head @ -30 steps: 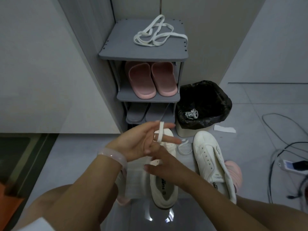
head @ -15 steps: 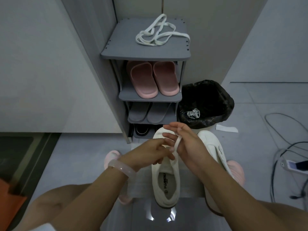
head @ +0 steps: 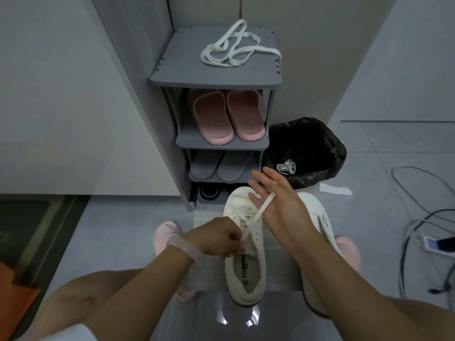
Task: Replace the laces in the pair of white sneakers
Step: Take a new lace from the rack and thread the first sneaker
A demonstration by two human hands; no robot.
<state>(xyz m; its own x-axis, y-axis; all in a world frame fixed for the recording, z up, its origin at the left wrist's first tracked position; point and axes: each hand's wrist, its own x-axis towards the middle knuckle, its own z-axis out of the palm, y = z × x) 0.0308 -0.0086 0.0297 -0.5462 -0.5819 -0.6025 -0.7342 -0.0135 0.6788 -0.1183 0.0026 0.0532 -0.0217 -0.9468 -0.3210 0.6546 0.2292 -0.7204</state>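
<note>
Floor-level: lace (head: 256, 219) between both grips.

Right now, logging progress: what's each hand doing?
Left hand: pinching the lace.
Right hand: open, fingers straight, lace lying across them.

A grey shoe rack (head: 214, 77) stands against pale walls (head: 61, 94) on a grey tiled floor (head: 394, 156), beside a black-lined bin (head: 317, 146); cables (head: 418, 217) trail at right.
</note>
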